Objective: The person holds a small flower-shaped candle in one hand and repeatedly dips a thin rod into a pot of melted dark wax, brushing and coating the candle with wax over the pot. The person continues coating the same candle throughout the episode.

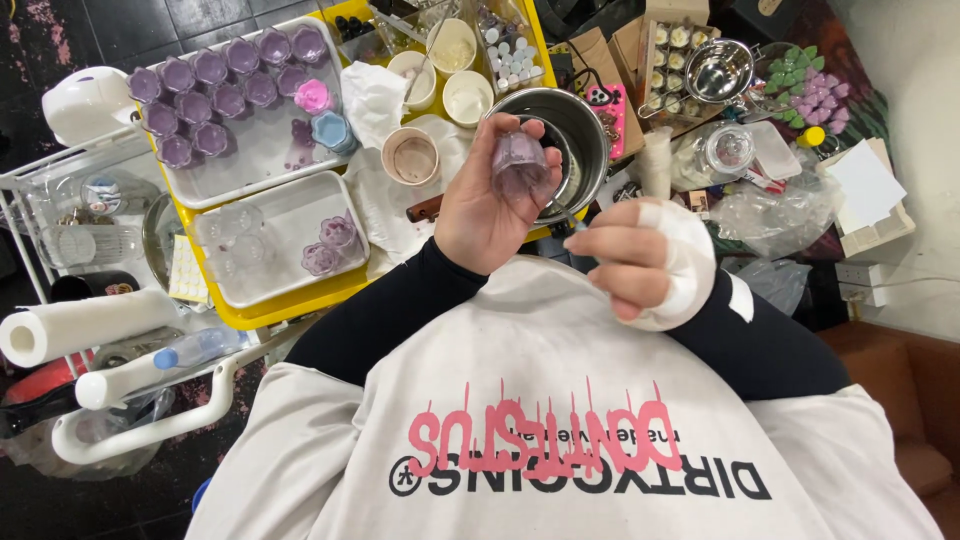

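My left hand [487, 205] is closed around a small clear cup holding pale purple material [520, 165], lifted in front of a steel pot [572, 128]. My right hand [648, 260], wrapped in white bandage across the fingers and palm, pinches a thin metal tool whose tip [572, 220] points toward the cup. Both hands hover above my white printed shirt, close to my chest.
A yellow tray [250, 312] carries a white tray [262, 165] of purple flower-shaped moulds and another white tray [290, 195] with clear cups. Paper cups [411, 157], small bottles, a steel bowl [718, 70], plastic bags and a paper towel roll [80, 325] surround it.
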